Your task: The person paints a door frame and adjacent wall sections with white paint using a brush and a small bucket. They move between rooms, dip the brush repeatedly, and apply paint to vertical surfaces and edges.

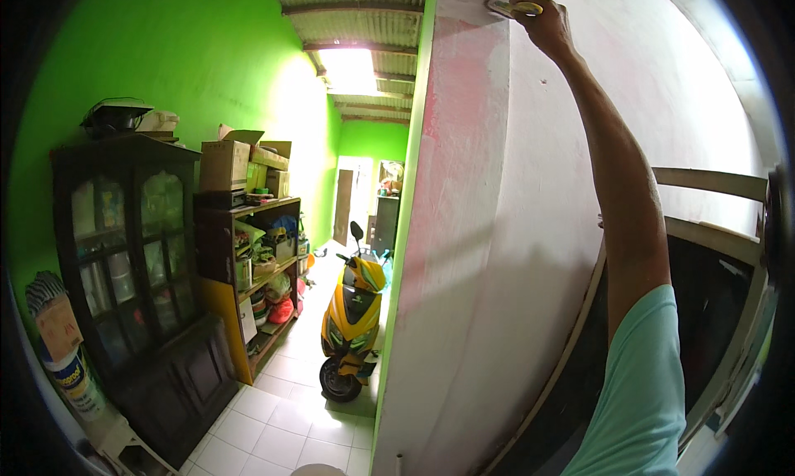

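My right hand [542, 22] reaches high up with the arm stretched out and is closed around the yellow handle of a paintbrush [512, 9]. The brush tip presses against the top of a wall corner [464, 186], where fresh white meets faded pink and white paint. My right arm wears a light teal sleeve. My left hand is out of view.
A yellow scooter [352, 327] is parked on the white tiled floor beside the wall. A dark glass-door cabinet [137, 277] and a wooden shelf [252, 269] stacked with boxes line the green left wall. A window frame [712, 252] lies to the right.
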A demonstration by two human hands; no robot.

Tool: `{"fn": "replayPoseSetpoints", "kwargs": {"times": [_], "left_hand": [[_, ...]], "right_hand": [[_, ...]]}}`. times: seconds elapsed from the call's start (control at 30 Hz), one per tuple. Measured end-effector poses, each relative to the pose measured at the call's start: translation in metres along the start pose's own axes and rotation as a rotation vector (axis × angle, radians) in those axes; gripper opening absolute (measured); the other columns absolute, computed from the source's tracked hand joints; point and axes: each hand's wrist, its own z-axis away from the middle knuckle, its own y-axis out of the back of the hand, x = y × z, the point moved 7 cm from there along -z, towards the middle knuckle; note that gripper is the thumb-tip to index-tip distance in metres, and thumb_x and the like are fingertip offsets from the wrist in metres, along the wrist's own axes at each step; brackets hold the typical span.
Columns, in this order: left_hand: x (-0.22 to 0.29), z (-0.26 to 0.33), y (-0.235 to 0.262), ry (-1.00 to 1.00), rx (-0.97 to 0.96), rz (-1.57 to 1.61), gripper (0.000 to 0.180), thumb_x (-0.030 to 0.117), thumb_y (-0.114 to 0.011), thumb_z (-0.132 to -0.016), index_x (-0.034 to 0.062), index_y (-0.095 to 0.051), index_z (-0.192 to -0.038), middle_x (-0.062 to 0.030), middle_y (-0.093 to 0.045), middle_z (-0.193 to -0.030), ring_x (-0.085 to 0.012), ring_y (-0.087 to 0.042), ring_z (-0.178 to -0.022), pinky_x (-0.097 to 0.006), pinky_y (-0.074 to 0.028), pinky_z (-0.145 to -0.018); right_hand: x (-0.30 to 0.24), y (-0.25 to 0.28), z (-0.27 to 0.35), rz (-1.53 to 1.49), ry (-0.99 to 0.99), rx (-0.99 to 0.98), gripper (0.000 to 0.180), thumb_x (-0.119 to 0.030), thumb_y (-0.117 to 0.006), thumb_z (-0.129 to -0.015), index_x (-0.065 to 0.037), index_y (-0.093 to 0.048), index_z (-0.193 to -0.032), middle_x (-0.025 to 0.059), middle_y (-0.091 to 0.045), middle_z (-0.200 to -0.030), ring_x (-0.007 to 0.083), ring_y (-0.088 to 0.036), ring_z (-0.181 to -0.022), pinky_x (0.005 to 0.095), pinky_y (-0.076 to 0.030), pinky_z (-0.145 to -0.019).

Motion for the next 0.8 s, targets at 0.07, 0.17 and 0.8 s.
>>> {"fn": "replayPoseSetpoints", "kwargs": {"times": [0.07, 0.17, 0.8], "left_hand": [[-0.002, -0.002, -0.003, 0.002, 0.001, 0.005, 0.032, 0.017, -0.049, -0.092, 0.0017, -0.044, -0.120, -0.0135, -0.059, -0.091, -0.0249, -0.061, -0.080, -0.045, -0.055, -0.070], [-0.002, -0.006, -0.006, 0.009, 0.004, 0.005, 0.032, 0.017, -0.049, -0.092, 0.0016, -0.043, -0.120, -0.0137, -0.059, -0.092, -0.0252, -0.061, -0.081, -0.045, -0.055, -0.070], [-0.007, -0.016, -0.013, 0.010, 0.029, 0.028, 0.034, 0.016, -0.049, -0.092, 0.0011, -0.042, -0.122, -0.0153, -0.058, -0.097, -0.0267, -0.060, -0.084, -0.045, -0.055, -0.072]], "right_hand": [[0.008, -0.006, -0.003, -0.021, 0.016, -0.011, 0.021, -0.015, -0.066, -0.079, -0.012, -0.070, -0.099, 0.0109, -0.070, -0.088, 0.0249, -0.067, -0.076, 0.0352, -0.053, -0.071], [0.009, -0.010, 0.003, -0.030, 0.022, -0.048, 0.020, -0.014, -0.065, -0.078, -0.011, -0.070, -0.098, 0.0109, -0.069, -0.088, 0.0240, -0.067, -0.077, 0.0341, -0.053, -0.071], [-0.015, 0.032, 0.001, -0.113, -0.158, -0.138, 0.008, -0.006, -0.068, -0.074, -0.002, -0.070, -0.080, 0.0077, -0.070, -0.076, 0.0164, -0.064, -0.070, 0.0312, -0.052, -0.063]]}}
